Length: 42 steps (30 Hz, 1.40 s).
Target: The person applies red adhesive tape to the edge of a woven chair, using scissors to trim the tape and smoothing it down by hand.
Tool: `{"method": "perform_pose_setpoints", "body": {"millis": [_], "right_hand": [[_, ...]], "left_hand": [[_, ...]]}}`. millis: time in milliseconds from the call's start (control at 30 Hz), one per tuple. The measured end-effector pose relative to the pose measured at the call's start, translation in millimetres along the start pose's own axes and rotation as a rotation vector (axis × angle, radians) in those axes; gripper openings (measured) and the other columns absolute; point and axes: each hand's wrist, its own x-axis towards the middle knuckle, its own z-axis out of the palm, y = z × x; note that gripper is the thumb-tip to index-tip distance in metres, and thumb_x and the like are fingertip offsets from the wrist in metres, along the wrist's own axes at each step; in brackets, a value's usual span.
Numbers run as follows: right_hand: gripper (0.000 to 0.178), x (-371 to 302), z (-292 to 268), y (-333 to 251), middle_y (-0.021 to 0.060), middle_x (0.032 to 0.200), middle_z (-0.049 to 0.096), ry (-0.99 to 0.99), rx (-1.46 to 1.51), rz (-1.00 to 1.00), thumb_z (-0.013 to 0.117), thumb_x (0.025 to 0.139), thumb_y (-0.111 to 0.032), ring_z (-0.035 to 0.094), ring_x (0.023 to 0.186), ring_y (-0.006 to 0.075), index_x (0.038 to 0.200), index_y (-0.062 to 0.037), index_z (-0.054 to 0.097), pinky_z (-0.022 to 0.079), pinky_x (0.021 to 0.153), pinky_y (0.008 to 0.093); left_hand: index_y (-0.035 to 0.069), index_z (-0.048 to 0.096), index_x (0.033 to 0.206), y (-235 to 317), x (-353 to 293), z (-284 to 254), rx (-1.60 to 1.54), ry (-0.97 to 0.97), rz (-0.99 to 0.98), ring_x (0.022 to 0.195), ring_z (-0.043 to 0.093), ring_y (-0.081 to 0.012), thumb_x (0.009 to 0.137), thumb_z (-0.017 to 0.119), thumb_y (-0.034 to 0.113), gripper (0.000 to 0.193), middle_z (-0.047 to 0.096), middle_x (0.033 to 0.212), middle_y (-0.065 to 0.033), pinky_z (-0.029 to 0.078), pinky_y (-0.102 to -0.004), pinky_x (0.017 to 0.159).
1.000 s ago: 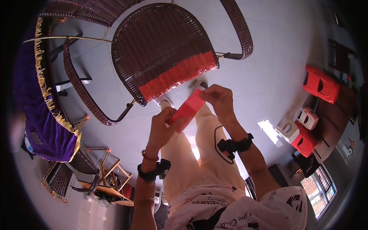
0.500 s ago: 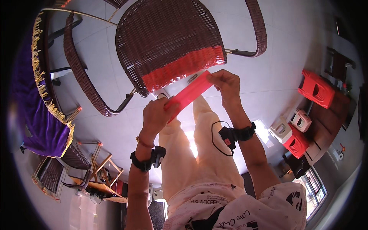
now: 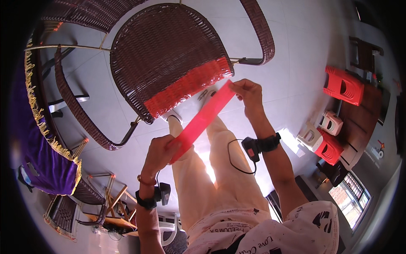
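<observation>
A strip of red tape (image 3: 204, 119) is stretched slantwise between my two hands, over my legs. My left hand (image 3: 159, 155) pinches its lower left end. The upper right end is held between the thumb and fingers of my right hand (image 3: 249, 95). Just beyond is a dark brown woven chair (image 3: 163, 44) with curved armrests. Glossy red tape (image 3: 188, 89) covers the front edge of its seat. The strip is apart from the seat. A black strapped device sits on each of my wrists.
At the left hangs a purple cloth with gold fringe (image 3: 46, 161). More woven chairs (image 3: 63, 211) and a wooden frame (image 3: 116, 203) stand at the lower left. Red plastic stools (image 3: 344, 86) and a white stool (image 3: 310, 136) are beside a brown table (image 3: 363, 114) at the right.
My left hand has moved down and left, away from the right hand, and more of the red strip shows between them. The chair has shifted left in view.
</observation>
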Motion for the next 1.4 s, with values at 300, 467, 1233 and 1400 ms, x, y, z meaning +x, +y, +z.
{"method": "perform_pose_setpoints", "body": {"millis": [300, 467, 1233, 1400], "right_hand": [[0.008, 30, -17, 13, -0.0045, 0.058, 0.055, 0.057, -0.037, -0.045, 0.073, 0.071, -0.01, 0.041, 0.048, 0.001, 0.072, -0.0066, 0.066, 0.028, 0.042, 0.0171], [0.01, 39, -18, 6, -0.0062, 0.056, 0.052, 0.086, -0.062, 0.02, 0.074, 0.07, -0.011, 0.036, 0.045, 0.0003, 0.071, -0.0069, 0.065, 0.024, 0.04, 0.0179], [0.012, 71, 4, 34, -0.0082, 0.054, 0.045, 0.278, 0.067, 0.018, 0.074, 0.071, -0.013, 0.031, 0.044, 0.0007, 0.077, -0.0061, 0.066, 0.02, 0.039, 0.0184], [0.014, 78, 3, 37, -0.007, 0.06, 0.051, 0.371, 0.106, 0.044, 0.075, 0.071, -0.015, 0.037, 0.048, 0.0017, 0.08, -0.007, 0.067, 0.024, 0.04, 0.0178]], "left_hand": [[-0.003, 0.061, 0.083, 0, -3, -12, -0.006, 0.092, -0.044, 0.059, 0.051, -0.0103, 0.081, 0.062, 0.022, 0.026, 0.058, 0.063, -0.0044, 0.043, -0.0271, 0.058], [-0.003, 0.061, 0.081, 20, -10, -11, 0.059, -0.01, 0.009, 0.062, 0.051, -0.0079, 0.08, 0.064, 0.02, 0.023, 0.057, 0.063, -0.0054, 0.043, -0.0262, 0.059], [0.0, 0.057, 0.057, 6, -27, -56, 0.774, 0.304, -0.239, 0.044, 0.05, -0.0294, 0.079, 0.061, 0.037, 0.043, 0.053, 0.052, -0.016, 0.038, -0.0372, 0.045], [-0.002, 0.051, 0.058, 8, -27, -64, 0.706, 0.398, -0.196, 0.044, 0.043, -0.0191, 0.081, 0.06, 0.032, 0.042, 0.042, 0.048, -0.0137, 0.033, -0.0332, 0.046]]}}
